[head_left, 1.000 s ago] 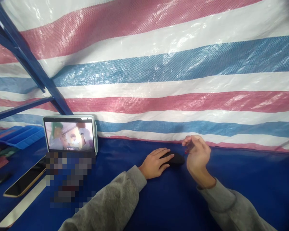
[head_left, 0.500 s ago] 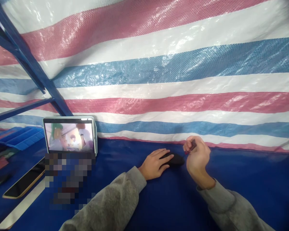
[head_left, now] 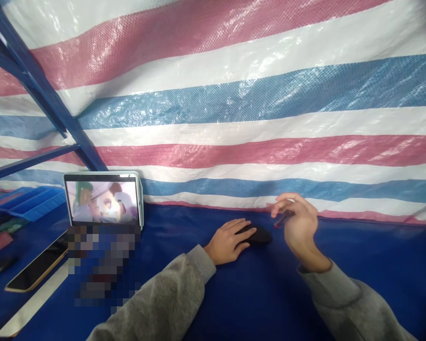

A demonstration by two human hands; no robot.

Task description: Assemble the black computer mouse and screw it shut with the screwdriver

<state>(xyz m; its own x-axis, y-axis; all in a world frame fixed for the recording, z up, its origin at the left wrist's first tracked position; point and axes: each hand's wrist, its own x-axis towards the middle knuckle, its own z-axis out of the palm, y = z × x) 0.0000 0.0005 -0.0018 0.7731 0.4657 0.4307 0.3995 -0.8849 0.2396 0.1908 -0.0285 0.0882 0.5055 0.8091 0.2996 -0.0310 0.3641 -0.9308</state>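
Observation:
My left hand (head_left: 230, 241) lies with its fingers spread over the near-left side of a black, rounded object (head_left: 257, 235) on the blue tabletop (head_left: 241, 303). Just to the right, my right hand (head_left: 298, 220) is raised above the table with the wrist bent and the fingers curled loosely towards the left. A small dark and reddish item (head_left: 283, 219) shows between its fingers and palm, too blurred to name. The right hand does not touch the black object.
On the left, a tablet (head_left: 102, 201) stands upright playing an animated picture. Beside it lie a phone (head_left: 39, 265) and a blue compartment tray (head_left: 35, 203). Blue metal bars (head_left: 49, 99) rise at the left; a striped plastic sheet (head_left: 255, 99) hangs behind the table.
My right hand has moved slightly to the right, and its fingers have loosened and stretched out more. My left hand has stayed on the black object. The picture on the tablet differs slightly.

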